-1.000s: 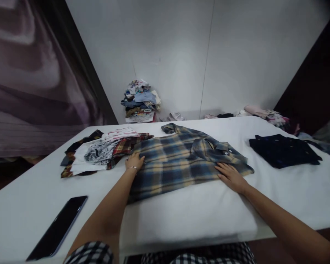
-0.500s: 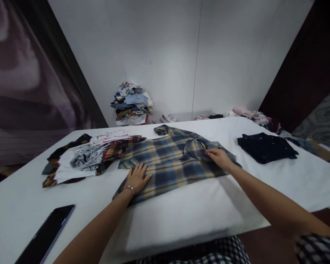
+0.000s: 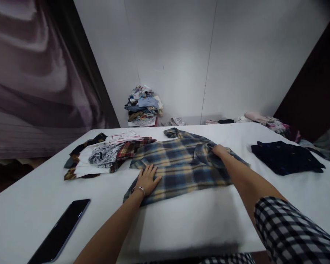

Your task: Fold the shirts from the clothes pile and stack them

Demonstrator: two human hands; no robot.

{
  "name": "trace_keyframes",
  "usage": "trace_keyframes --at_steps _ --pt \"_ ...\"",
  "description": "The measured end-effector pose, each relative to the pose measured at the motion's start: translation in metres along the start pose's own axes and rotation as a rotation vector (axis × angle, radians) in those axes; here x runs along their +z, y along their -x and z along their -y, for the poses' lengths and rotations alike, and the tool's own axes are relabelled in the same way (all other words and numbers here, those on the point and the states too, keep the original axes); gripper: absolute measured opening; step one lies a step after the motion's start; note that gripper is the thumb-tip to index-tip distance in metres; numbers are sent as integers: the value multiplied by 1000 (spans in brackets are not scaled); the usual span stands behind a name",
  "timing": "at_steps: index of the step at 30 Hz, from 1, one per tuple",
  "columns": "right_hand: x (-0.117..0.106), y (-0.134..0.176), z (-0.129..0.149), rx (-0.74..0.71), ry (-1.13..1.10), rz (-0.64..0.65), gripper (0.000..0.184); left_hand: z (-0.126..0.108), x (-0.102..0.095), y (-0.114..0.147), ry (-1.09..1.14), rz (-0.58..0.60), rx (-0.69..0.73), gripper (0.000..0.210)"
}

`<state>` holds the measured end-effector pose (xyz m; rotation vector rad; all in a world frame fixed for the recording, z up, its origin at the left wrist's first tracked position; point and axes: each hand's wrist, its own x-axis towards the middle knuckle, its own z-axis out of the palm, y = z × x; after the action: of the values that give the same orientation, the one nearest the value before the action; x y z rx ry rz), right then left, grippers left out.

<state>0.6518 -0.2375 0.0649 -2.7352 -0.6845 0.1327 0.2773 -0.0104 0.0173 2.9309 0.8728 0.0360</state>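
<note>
A blue, yellow and grey plaid shirt [image 3: 178, 161] lies spread on the white table, its collar end toward the right and one sleeve reaching to the far side. My left hand [image 3: 148, 179] rests flat on the shirt's left part, fingers stretched out, a bracelet at the wrist. At the collar end, my right hand [image 3: 220, 151] is closed on the shirt's fabric. The fingertips of that hand are partly hidden behind it.
The white table [image 3: 104, 198] carries a loose heap of clothes [image 3: 104, 154] at left, a black phone [image 3: 60, 229] at front left and a folded dark garment [image 3: 286, 157] at right. Beyond its far edge, a tall clothes stack [image 3: 144, 106] stands against the wall.
My right hand has moved slightly farther in at the collar end, and its forearm reaches forward. My left hand stays flat on the shirt. The whole view has shifted.
</note>
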Motion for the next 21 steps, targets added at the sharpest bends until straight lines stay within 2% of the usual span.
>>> trace_keyframes --at_steps 3,5,7,9,10,11,12,14,17,19,21 --pt "-18 -2 9 -67 -30 -97 36 -1 -2 1 12 0 -1 64" --pt "-29 7 22 -224 -77 -233 43 -2 -3 2 22 -1 -1 63" --pt "-36 27 38 -583 -112 -327 44 -3 -4 2 27 -2 2 63" --pt "-36 55 51 -1032 -86 -276 39 -3 -4 2 30 -2 7 63" --pt "-35 71 55 -1196 -52 -206 39 -3 -4 2 31 -2 8 63" --pt "-33 85 55 -1289 -35 -157 40 -3 -4 2 33 -4 8 63" --pt "-31 97 53 -1324 -42 -138 41 -3 -3 2 36 -7 8 63" --pt "-28 111 41 -1239 -149 -196 39 -3 -2 1 44 -11 9 63" --pt "-20 112 20 -871 -442 -333 28 -3 -2 2 52 -16 10 63" --pt "-12 110 12 -565 -626 -280 28 -4 -3 2 50 -14 11 64" --pt "-1 113 14 -347 -733 -104 33 -4 -3 2 48 -8 10 64"
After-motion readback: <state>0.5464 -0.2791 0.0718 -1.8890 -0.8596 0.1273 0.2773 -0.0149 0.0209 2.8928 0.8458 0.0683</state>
